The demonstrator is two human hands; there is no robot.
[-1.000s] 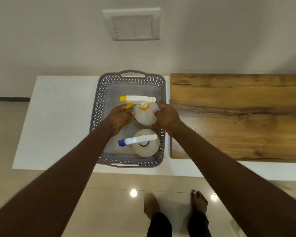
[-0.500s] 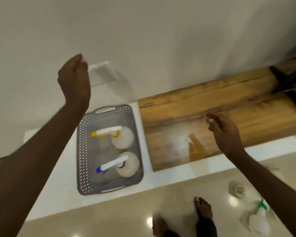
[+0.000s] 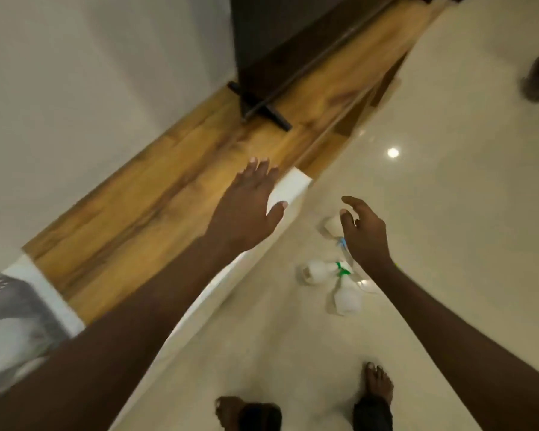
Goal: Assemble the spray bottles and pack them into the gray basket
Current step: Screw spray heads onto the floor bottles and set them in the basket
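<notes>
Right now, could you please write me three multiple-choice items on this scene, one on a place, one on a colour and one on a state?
1. Where do the unpacked bottles lie?
A. on the wooden top
B. on the tiled floor
C. in the gray basket

2. What colour is the part at the neck of the middle loose bottle?
A. green
B. red
C. black

3. How are the hands?
A. both closed on a bottle
B. both open and empty
C. one holding the basket

Answers:
1. B: they lie on the pale floor, below the right hand.
2. A: a green part shows there.
3. B: the left hand and the right hand have spread fingers and hold nothing; the gray basket stands apart at the left edge.
</notes>
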